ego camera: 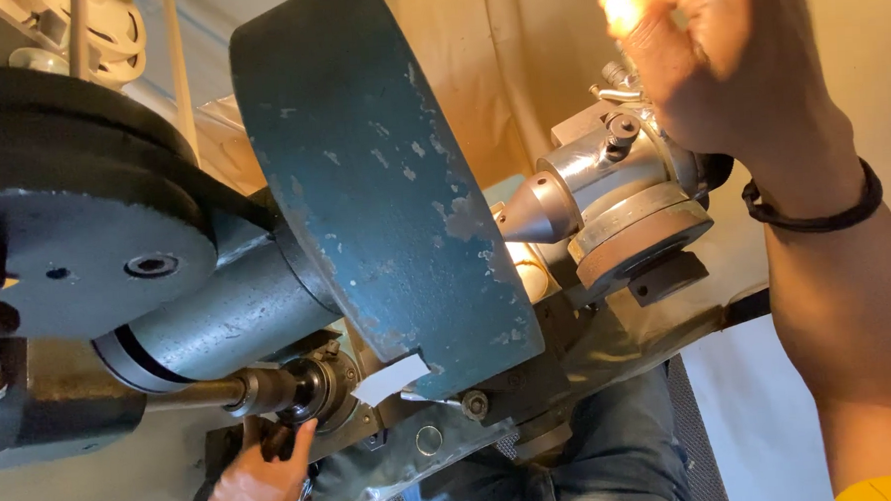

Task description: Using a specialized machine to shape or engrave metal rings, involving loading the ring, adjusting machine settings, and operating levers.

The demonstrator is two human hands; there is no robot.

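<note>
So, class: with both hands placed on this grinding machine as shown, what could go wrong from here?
1. The left hand grips a dark knob just below the big blue wheel guard; a slip could carry fingers towards the wheel.
2. The right hand works at the metal tool holder, and its wristband could snag on protruding parts.

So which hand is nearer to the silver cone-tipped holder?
The right hand. It is up against the back of the silver cone-tipped holder, at its upper right. The left hand is far off at the lower left, on a dark knob.
</note>
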